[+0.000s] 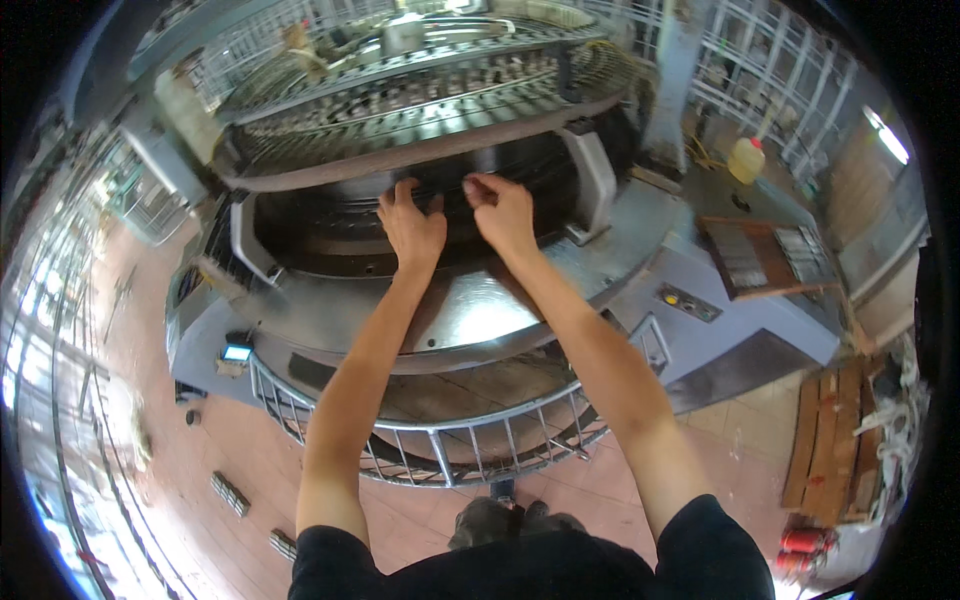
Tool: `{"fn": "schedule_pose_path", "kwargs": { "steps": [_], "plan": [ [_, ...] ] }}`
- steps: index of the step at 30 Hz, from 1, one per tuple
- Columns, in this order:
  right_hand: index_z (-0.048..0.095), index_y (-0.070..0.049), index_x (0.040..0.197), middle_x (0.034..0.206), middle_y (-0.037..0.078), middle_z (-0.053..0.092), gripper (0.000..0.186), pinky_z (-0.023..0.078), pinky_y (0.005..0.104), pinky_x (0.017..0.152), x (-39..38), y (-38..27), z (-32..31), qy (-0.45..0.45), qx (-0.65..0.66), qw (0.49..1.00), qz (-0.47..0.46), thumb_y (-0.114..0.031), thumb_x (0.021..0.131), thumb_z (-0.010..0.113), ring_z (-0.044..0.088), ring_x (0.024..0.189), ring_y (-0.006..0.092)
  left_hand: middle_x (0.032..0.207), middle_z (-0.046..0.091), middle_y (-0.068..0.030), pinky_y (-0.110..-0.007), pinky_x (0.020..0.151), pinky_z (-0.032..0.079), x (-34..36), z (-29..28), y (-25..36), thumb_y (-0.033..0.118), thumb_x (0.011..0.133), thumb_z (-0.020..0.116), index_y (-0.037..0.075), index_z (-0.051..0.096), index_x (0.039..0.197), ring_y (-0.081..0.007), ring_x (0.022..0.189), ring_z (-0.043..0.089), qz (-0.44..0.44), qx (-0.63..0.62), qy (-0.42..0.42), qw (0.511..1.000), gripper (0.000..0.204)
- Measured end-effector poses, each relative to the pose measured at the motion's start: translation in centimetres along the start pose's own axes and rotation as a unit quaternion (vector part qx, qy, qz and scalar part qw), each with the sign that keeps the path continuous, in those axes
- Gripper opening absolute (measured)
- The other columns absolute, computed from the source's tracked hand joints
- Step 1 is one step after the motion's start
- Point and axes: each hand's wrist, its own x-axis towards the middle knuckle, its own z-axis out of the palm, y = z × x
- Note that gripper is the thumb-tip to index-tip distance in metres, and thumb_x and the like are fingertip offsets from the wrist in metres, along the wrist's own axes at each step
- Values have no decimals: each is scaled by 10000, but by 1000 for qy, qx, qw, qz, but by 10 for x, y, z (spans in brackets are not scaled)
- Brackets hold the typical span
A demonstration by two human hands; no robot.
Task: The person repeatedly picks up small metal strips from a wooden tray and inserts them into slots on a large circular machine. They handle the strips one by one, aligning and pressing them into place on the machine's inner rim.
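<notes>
Both my arms stretch forward into the opening of a large round metal machine that looks like a circular knitting machine (470, 300). In front of its dark curved inner wall (330, 215), my left hand (412, 228) is held with thumb and fingers apart, and nothing shows in it. A little to its right, my right hand (503, 212) has its thumb and fingertips pressed together. Whatever those fingertips pinch, if anything, is too small to make out. Above the hands runs the ring of the machine's upper part (420, 165), with rows of small parts on it.
Grey brackets (592, 185) flank the opening. A curved metal railing (445, 460) stands between me and the machine. On the right are a bottle of yellowish liquid (745, 160), a wooden-framed tray (765, 257), a button panel (688, 302), and red cylinders (806, 541) on the floor. A small lit screen (237, 353) sits left.
</notes>
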Motion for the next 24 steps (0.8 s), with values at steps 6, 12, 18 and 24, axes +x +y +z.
{"fn": "schedule_pose_path", "kwargs": {
  "steps": [6,12,18,24],
  "plan": [
    [430,34,1458,1468,296,458,588,375,438,1129,-118,-42,-67,-11,26,997,-74,-297,995,576,454,1361,453,1389,498,-246,-451,996,516,-77,27,111,385,1075,456,52,246,1504,-410,1159,611,-280,-682,-141,661,583],
    [634,-47,1298,1301,191,647,458,428,433,1097,-132,-31,-242,-130,-28,989,-71,-216,886,742,624,1209,344,1241,583,-173,-388,926,532,-91,65,209,274,1052,560,-11,389,1442,-300,1070,665,-166,-631,-166,740,512],
    [758,-4,994,901,141,759,197,547,343,718,-37,40,-463,70,-217,973,31,-146,870,703,725,813,206,1093,671,-115,-319,836,592,-139,113,282,-42,941,648,-35,614,1195,-187,952,680,45,-563,-154,811,257],
    [746,13,898,909,244,716,199,534,469,830,20,111,-506,-70,-392,916,51,-102,758,664,686,904,419,1052,689,-108,-301,832,588,-155,172,334,-90,927,633,-43,640,1167,-164,882,700,-1,-527,-254,811,245]
  ]
}}
